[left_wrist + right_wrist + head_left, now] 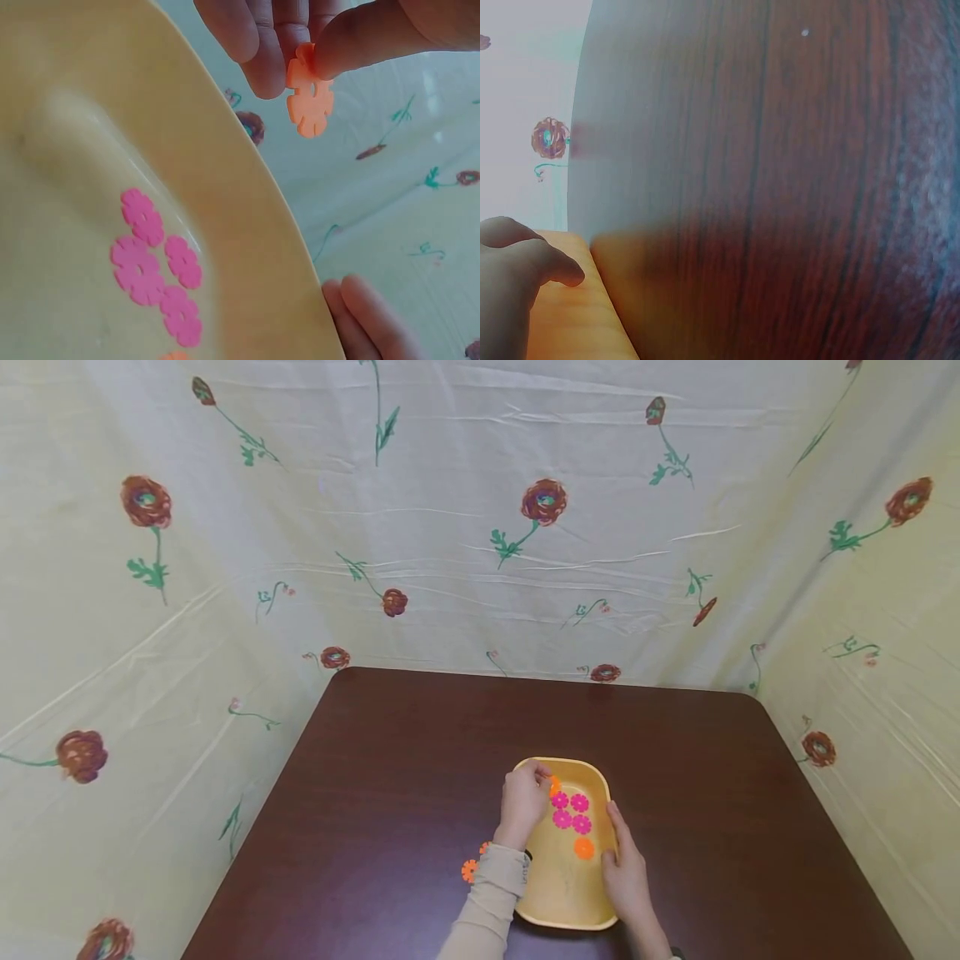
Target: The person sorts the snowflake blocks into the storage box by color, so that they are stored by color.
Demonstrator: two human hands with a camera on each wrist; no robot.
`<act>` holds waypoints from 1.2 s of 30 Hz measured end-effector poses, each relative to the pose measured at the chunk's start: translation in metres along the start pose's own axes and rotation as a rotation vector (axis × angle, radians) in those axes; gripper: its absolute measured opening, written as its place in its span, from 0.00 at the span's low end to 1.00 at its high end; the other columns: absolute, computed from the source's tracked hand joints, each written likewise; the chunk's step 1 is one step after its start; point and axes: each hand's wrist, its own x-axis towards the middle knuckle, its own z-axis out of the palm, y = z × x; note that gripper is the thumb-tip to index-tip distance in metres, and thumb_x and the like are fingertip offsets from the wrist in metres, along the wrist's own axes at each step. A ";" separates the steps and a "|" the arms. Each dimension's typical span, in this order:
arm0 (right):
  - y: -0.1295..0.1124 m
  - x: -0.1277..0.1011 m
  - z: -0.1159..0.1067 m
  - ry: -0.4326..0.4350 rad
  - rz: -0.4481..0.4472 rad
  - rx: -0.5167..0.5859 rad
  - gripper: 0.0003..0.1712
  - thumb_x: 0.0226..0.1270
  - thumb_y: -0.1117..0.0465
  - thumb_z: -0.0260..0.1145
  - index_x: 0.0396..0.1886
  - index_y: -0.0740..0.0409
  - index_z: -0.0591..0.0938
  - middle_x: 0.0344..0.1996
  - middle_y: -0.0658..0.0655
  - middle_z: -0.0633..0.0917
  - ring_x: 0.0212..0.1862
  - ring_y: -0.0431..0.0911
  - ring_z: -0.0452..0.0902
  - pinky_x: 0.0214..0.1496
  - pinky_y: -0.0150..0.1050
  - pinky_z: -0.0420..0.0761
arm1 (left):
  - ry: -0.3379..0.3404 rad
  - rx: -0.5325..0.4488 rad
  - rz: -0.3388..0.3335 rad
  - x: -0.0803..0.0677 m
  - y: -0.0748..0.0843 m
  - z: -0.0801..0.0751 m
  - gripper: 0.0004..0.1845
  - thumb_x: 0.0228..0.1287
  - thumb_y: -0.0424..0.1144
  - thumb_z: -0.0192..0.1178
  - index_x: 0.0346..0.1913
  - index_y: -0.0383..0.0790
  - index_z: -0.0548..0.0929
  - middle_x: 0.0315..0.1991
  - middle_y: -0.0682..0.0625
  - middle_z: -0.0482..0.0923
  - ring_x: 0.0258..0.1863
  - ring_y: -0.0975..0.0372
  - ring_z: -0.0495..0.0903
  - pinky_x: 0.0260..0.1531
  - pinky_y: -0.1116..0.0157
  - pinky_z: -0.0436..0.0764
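Left hand (522, 799) is hovering over the far left corner of the yellow tray (564, 906), pinching an orange flower disc (310, 101) between thumb and fingertips (259, 56). In the left wrist view the disc is hanging on edge, flat faces upright, its lower petals dangling free above the tray's rim. So the held piece is lying directly under the left hand's fingertips and just inside or over the far rim; which of the two I cannot tell.

Right hand (626, 870) is resting along the tray's right rim, fingers fairly straight and lying on the edge, gripping nothing that shows. The right wrist view is giving only a fingertip (551, 266) on the yellow rim beside the dark tabletop (780, 187).

Inside the tray, four pink flower discs (572, 812) are sitting in a tight cluster toward the far half, touching or nearly so; one orange disc (584, 848) is lying flat just nearer than them. The cluster is lying near the left fingertips, to their right and slightly nearer the person. The left hand is the closer one to the cluster.

The tray is sitting at the near edge of the tabletop, about midway along it. Two more orange discs (469, 870) are lying on the tabletop just outside the tray's left rim, beside the left sleeve (491, 902), one partly hidden by it.
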 end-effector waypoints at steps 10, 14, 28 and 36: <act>0.001 0.002 0.000 -0.014 0.009 0.019 0.38 0.56 0.80 0.49 0.67 0.55 0.62 0.67 0.54 0.63 0.66 0.51 0.59 0.64 0.34 0.54 | -0.104 0.039 -0.027 -0.003 -0.002 0.023 0.06 0.52 0.26 0.58 0.26 0.41 0.79 0.18 0.54 0.73 0.14 0.67 0.68 0.15 0.71 0.67; 0.001 0.002 0.000 -0.006 0.003 0.024 0.38 0.55 0.80 0.50 0.67 0.55 0.62 0.67 0.54 0.63 0.66 0.50 0.59 0.61 0.25 0.51 | -0.153 0.132 -0.067 -0.006 -0.004 0.030 0.07 0.49 0.27 0.58 0.23 0.43 0.79 0.19 0.53 0.75 0.16 0.63 0.71 0.17 0.69 0.68; 0.003 0.002 0.001 -0.009 -0.004 0.027 0.38 0.54 0.81 0.50 0.67 0.57 0.62 0.67 0.55 0.63 0.66 0.52 0.58 0.63 0.48 0.56 | -0.295 0.335 -0.167 -0.015 -0.006 0.039 0.16 0.57 0.34 0.57 0.12 0.40 0.71 0.16 0.48 0.72 0.16 0.60 0.70 0.15 0.67 0.67; 0.006 0.003 0.001 -0.019 0.009 0.009 0.39 0.55 0.81 0.50 0.67 0.55 0.62 0.67 0.54 0.63 0.66 0.53 0.58 0.63 0.50 0.58 | -0.348 0.406 -0.245 -0.017 -0.006 0.043 0.11 0.57 0.35 0.56 0.18 0.40 0.75 0.21 0.47 0.75 0.19 0.58 0.73 0.16 0.64 0.70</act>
